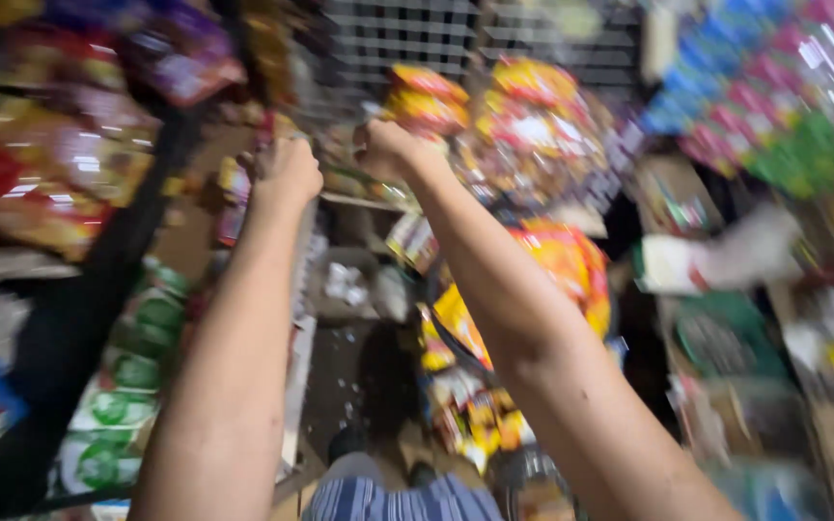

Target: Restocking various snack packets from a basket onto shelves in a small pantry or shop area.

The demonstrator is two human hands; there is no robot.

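Both my arms reach up and forward in a blurred view of a crowded shop. My left hand (287,172) is closed in a fist near hanging snack packets at the upper left. My right hand (385,150) is also closed, right beside a cluster of yellow and red snack packets (427,99) that hang from a wire grid (398,34). The blur hides whether either hand grips a packet or a hook.
Red and purple snack bags (41,164) hang at the left above green-labelled packs (132,371). More orange packets (562,260) hang at the centre right. Strips of blue, pink and green sachets (764,87) fill the upper right. Shelves with goods stand at the right.
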